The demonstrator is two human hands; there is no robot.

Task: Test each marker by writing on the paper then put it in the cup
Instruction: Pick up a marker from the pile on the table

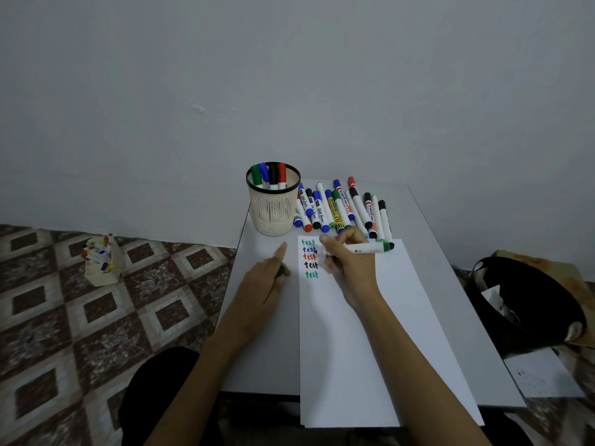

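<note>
head view: right hand [346, 263] pinches the green marker [365, 247] over the paper [370, 333], 5th test written; left hand [265, 281] grips its cap [282, 271]. next likely: recap, then into the cup [273, 207].

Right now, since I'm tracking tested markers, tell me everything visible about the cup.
The cup is a cream, plastic-looking slatted basket with a black rim, standing upright at the far left corner of the table. Four capped markers stand in it: green, blue, black, red. The loose markers lie to its right; the left hand and right hand are apart from it.
</note>
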